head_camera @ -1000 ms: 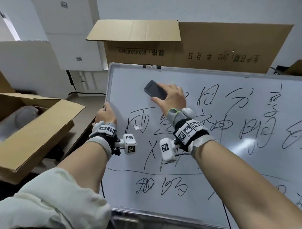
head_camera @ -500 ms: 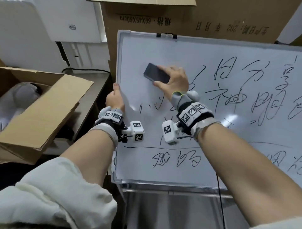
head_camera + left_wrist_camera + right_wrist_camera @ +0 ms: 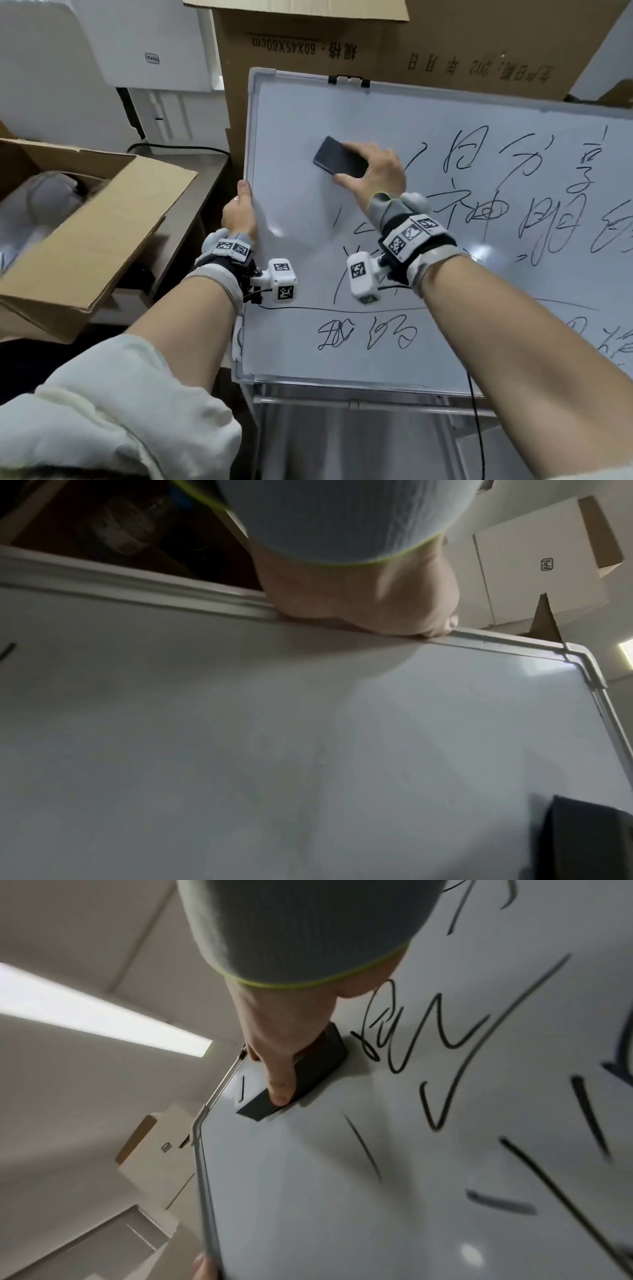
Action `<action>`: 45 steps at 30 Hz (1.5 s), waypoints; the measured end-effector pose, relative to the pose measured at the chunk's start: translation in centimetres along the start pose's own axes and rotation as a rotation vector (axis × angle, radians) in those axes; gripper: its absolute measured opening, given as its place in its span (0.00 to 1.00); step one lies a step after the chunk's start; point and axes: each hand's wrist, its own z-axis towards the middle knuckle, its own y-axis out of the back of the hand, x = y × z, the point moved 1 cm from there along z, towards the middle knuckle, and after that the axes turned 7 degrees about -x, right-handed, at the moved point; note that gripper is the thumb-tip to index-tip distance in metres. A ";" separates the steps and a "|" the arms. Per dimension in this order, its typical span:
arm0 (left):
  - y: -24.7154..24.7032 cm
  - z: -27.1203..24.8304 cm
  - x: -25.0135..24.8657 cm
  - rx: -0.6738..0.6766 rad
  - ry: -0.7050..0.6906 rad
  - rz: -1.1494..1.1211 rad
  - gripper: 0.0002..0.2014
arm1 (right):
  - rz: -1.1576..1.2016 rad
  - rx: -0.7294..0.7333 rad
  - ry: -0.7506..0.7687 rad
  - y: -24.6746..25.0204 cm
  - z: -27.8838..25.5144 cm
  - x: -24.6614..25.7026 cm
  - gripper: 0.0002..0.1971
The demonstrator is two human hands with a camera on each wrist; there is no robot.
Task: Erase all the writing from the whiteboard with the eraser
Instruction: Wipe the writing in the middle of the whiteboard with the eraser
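A framed whiteboard leans upright and carries black handwriting over its middle, right and lower parts; its upper left area is wiped. My right hand grips a dark flat eraser and presses it against the board's upper left. In the right wrist view the thumb lies along the eraser, with ink strokes just to its right. My left hand grips the board's left frame edge, thumb on the front; the left wrist view shows this hand on the frame.
An open cardboard box sits at the left on a grey table. A large cardboard box stands behind the board, white cartons at the back left. A metal stand runs under the board's bottom edge.
The eraser has wiped away the characters at the board's left; only a few strokes remain there. The right hand has swept down and back up. The left hand stays on the frame.
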 end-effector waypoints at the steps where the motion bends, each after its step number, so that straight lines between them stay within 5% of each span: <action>1: 0.1 0.1 0.1 0.014 -0.006 0.009 0.30 | 0.019 -0.011 -0.032 -0.1 -0.3 -0.2 0.28; 7: 0.0 0.7 0.6 0.083 -0.047 0.049 0.31 | 0.057 0.390 0.209 -3.9 -12.1 3.7 0.30; 9: 0.3 0.9 0.8 0.090 -0.056 0.052 0.32 | 0.024 0.313 0.207 -3.3 -9.6 3.3 0.29; 13: 0.5 0.5 0.6 0.120 -0.087 0.086 0.33 | 0.074 -0.005 -0.136 0.1 -2.3 -0.1 0.28; 18: 1.6 0.0 2.0 0.164 -0.090 0.279 0.36 | 0.049 0.214 0.022 -2.4 -6.4 2.1 0.29; 22: 3.9 -1.3 4.5 0.142 -0.088 0.441 0.39 | -0.005 0.176 0.056 -3.3 -6.3 2.9 0.29; 26: 5.5 -2.9 8.0 0.023 0.052 0.330 0.38 | 0.054 0.175 0.037 -4.1 -8.6 3.3 0.28; 33: 6.7 -6.4 13.4 0.005 0.122 0.273 0.33 | 0.024 0.502 0.321 -7.0 -18.3 6.1 0.27; 37: 7.2 -7.1 16.0 0.001 0.164 0.200 0.28 | 0.071 0.589 0.352 -8.0 -23.3 5.3 0.26; 42: 6.2 -8.6 15.5 0.002 0.134 0.137 0.31 | -0.002 0.527 0.379 -6.5 -22.5 4.2 0.26; 45: 6.0 -9.0 15.4 -0.003 0.119 0.141 0.28 | -0.034 0.304 0.173 -5.0 -17.3 3.8 0.28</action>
